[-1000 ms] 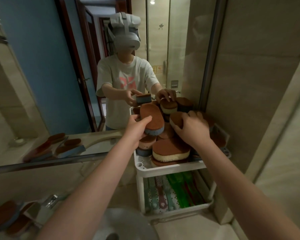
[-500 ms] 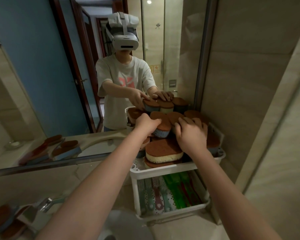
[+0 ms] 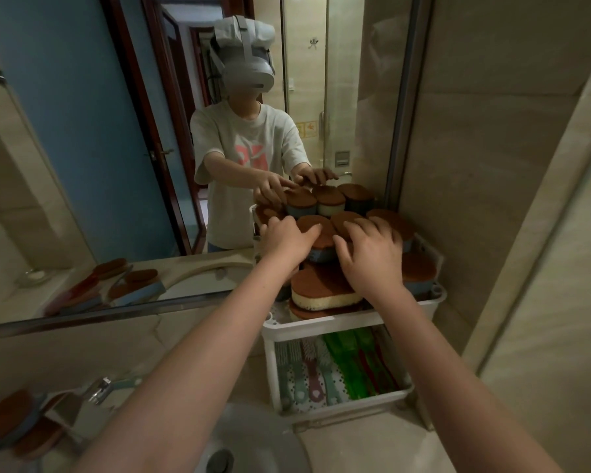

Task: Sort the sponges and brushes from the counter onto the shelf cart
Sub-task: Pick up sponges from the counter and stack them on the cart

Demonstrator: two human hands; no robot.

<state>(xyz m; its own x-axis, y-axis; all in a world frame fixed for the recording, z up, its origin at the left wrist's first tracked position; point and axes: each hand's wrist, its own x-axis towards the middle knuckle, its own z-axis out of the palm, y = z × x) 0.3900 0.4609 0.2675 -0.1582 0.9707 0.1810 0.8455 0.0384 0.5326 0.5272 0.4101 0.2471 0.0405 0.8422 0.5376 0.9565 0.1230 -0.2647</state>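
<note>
A second ago the left hand (image 3: 287, 242) carried a blue-bottomed sponge (image 3: 316, 245) above the pile; now that sponge sits on top of the heap in the top tray (image 3: 338, 324) of the shelf cart, and both hands have come down flat on the pile. The left hand lies with fingers spread and lightly curled over the sponge's near end, touching it but seemingly no longer gripping; whether it has fully let go I cannot tell. The right hand (image 3: 372, 257) is open too, palm down with splayed fingers pressing neighbouring sponges beside it, holding nothing. A cream-bottomed sponge (image 3: 325, 291) lies just below the hands, at the front of the tray. The lower shelf holds the brushes (image 3: 338, 367), green and pale ones lying side by side. So this sponge looks delivered, and the hands seem to be steadying a stack heaped well above the tray's rim, which could topple. More sponges (image 3: 17, 428) remain on the table at lower left beside the sink (image 3: 253, 448), so the sorting is not finished.
</note>
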